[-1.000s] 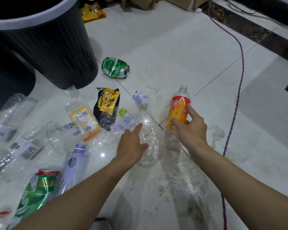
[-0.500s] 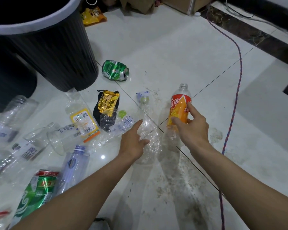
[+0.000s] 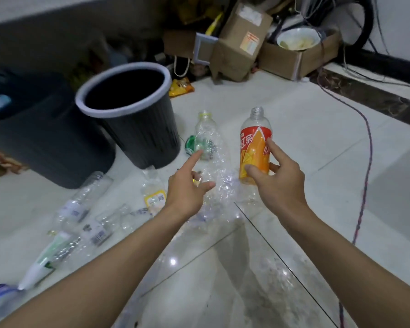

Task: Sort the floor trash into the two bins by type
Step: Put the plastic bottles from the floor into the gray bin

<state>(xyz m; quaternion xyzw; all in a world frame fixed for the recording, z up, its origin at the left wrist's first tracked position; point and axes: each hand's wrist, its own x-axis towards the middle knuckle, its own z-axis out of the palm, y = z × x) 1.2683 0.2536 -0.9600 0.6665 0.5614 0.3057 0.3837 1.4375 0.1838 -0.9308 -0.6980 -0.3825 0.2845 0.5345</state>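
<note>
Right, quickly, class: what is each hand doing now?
Left hand: holding the crushed clear bottle.
Right hand: holding the orange bottle.

The orange-labelled bottle [image 3: 255,150] carries white Chinese characters 红茶. The labels on the other bottles [image 3: 76,209] and the box sticker [image 3: 248,43] are too blurred to read.
</note>
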